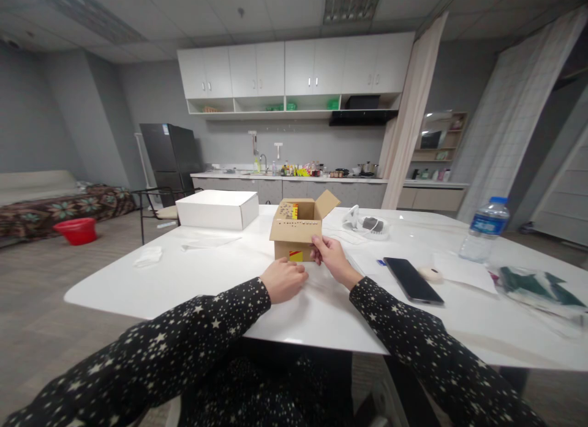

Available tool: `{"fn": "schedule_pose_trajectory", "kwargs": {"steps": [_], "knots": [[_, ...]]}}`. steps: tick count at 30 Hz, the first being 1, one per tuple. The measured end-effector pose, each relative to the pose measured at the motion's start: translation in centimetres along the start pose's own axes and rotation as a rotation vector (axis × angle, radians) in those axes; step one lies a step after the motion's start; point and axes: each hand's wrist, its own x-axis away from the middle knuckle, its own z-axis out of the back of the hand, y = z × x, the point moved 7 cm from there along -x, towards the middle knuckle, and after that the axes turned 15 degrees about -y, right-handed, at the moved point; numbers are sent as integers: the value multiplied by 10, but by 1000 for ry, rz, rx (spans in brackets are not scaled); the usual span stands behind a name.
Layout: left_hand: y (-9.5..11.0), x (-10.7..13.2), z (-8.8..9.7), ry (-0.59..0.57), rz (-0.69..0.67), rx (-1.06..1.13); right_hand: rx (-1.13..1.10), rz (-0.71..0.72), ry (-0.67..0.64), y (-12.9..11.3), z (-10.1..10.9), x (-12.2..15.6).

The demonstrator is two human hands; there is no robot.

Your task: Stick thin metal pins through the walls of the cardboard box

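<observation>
A small brown cardboard box (296, 232) stands on the white table in front of me with its top open. One flap hangs over the near side and another sticks up at the right. Inside, at the left, a yellow and red patterned item (289, 211) shows; the rest of the inside is hidden. My right hand (334, 259) pinches the right corner of the near flap between thumb and fingers. Low in front of the box lies my left hand (283, 281), its fingers loosely bent towards the box and nothing visible in them.
Behind left sits a white box (218, 209), with crumpled tissue (147, 256) nearer. To the right are a white device with a cable (367, 223), a black phone (412, 280), a round beige object (430, 273), a water bottle (484, 230) and a plastic-wrapped green packet (542, 289).
</observation>
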Motion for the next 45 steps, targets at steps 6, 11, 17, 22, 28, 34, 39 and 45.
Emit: {"fn": "schedule_pose_trajectory", "kwargs": {"steps": [6,11,17,22,28,34,39,45], "knots": [[1,-5,-5,1,-33,19,-5,-6,3,0,0,0],[0,-8,-8,-1,-62,3,-5,-2,7,-2,-1,1],[-2,-8,-10,-25,-98,24,-4,-7,3,-2,0,1],[-7,-8,-12,-56,-93,52,5,-13,4,-2,0,2],[-12,-6,-15,-73,-90,90,1,-12,1,-5,-1,3],[-14,-4,-17,-70,-96,115,-6,-15,5,-6,-1,3],[-15,-1,-16,-72,-86,103,-1,-16,7,-5,-1,3],[-17,0,-18,-43,-86,105,-6,-19,0,-5,-1,3]]}}
